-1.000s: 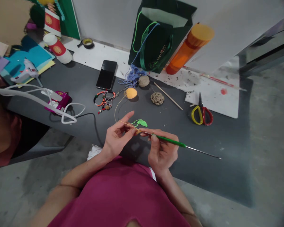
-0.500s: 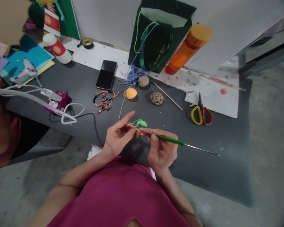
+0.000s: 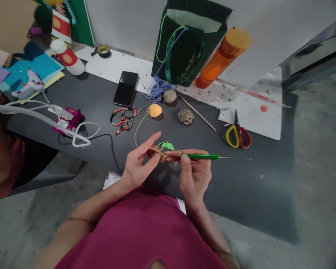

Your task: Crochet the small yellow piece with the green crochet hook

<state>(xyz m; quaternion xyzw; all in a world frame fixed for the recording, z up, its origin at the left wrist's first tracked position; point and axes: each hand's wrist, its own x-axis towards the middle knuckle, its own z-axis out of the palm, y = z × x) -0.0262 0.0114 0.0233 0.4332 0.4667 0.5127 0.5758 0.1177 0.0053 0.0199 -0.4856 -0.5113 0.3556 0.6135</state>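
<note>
Right hand (image 3: 193, 175): fingers closed firmly round the green handle of a crochet hook (image 3: 200, 157), thin metal end toward 3 o'clock. Left hand (image 3: 137, 164): thumb and forefinger pinched on a small tan crocheted piece (image 3: 164, 157), just at the hook's near end. Tan yarn (image 3: 137, 136) toward 12 o'clock, in the direction of a yellow ball (image 3: 155, 110). Green crocheted leaf (image 3: 165, 146) at 12 o'clock, just beyond the hands. Red-and-yellow scissors (image 3: 239, 136) at 2 o'clock, well apart. Apparent step: stitching at the hook. Next move: taut yarn required.
</note>
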